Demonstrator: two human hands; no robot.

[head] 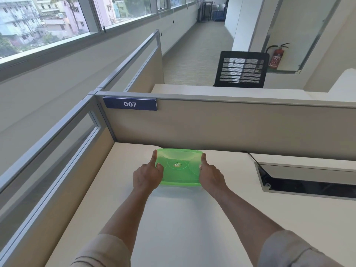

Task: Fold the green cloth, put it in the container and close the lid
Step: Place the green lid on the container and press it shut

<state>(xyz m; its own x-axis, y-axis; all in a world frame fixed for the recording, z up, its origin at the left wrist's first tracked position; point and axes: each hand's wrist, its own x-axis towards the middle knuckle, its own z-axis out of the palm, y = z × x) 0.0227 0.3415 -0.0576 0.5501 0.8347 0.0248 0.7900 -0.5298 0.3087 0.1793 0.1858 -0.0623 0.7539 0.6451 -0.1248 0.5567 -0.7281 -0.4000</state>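
Green cloth: not visible; judged to be inside the container, since the lid [180, 166] is on.
Left hand [147, 175] and right hand [211, 175] each clasp a short edge of the lid, thumbs on top, on the white bench [183, 218]. Step in hand: closing. Next: press the rim down evenly, then let go.

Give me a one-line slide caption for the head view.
Left hand and right hand grip the green lid by its short sides on the white desk.
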